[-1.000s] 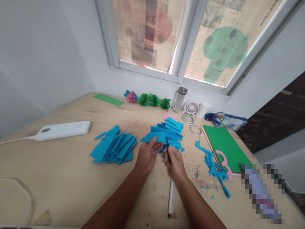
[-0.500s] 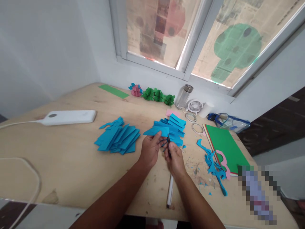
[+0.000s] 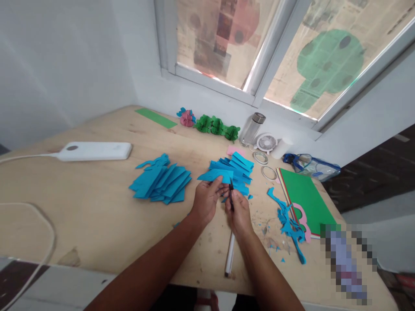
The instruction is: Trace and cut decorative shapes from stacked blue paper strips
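My left hand [image 3: 207, 198] pinches a folded piece of blue paper [image 3: 212, 175] between thumb and fingers. Small dark scissors [image 3: 231, 190] are gripped in my right hand [image 3: 240, 209], their blades upright at the right end of that paper. Just behind both hands lies a pile of folded blue paper pieces [image 3: 241, 168]. A second blue paper stack [image 3: 164, 181] rests to the left of my left hand. Beneath my right wrist, a white pen [image 3: 230, 257] lies on the wooden table [image 3: 106, 224].
Blue paper scraps [image 3: 287, 218] and a pink cutout [image 3: 301, 218] lie right, by green paper sheets [image 3: 308, 198]. Tape rolls [image 3: 269, 173], a fan [image 3: 266, 142], a bottle [image 3: 253, 129] and green paper flowers [image 3: 216, 126] line the back. A white power strip [image 3: 97, 151] sits left.
The camera view has shifted slightly. Both hands stay together, with the blue paper and scissors still held; the scissors' blades remain at the paper's right end.
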`<state>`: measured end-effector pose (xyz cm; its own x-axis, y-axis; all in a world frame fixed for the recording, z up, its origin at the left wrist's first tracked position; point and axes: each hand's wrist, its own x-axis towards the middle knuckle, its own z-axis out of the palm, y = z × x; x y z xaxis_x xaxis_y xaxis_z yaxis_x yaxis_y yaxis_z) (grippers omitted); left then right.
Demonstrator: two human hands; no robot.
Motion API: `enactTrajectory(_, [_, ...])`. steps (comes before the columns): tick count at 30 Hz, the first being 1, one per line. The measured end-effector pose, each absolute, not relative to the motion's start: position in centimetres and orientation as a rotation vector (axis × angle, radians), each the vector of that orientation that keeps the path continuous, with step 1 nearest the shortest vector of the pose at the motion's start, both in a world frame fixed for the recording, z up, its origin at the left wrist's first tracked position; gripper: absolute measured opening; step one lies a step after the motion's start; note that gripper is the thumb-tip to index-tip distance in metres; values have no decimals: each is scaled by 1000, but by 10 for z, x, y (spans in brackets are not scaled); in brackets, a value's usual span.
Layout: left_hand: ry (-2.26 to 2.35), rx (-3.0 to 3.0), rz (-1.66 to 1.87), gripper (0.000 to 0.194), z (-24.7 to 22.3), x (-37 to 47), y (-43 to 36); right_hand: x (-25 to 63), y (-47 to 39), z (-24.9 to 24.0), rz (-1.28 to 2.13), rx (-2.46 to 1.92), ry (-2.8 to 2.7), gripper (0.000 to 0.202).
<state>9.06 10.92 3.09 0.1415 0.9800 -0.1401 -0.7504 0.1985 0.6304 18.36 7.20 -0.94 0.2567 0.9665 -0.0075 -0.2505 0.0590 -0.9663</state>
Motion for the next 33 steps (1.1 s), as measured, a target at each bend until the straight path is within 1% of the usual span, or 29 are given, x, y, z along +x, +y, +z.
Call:
enactTrajectory(13, [606,442,1308,26,33,89,109,180,72,-6,1087,-1152,-849,47])
enactTrajectory(33, [660,439,1262,30,31,86,111,179,68,-1,1062,-1233,-848,51])
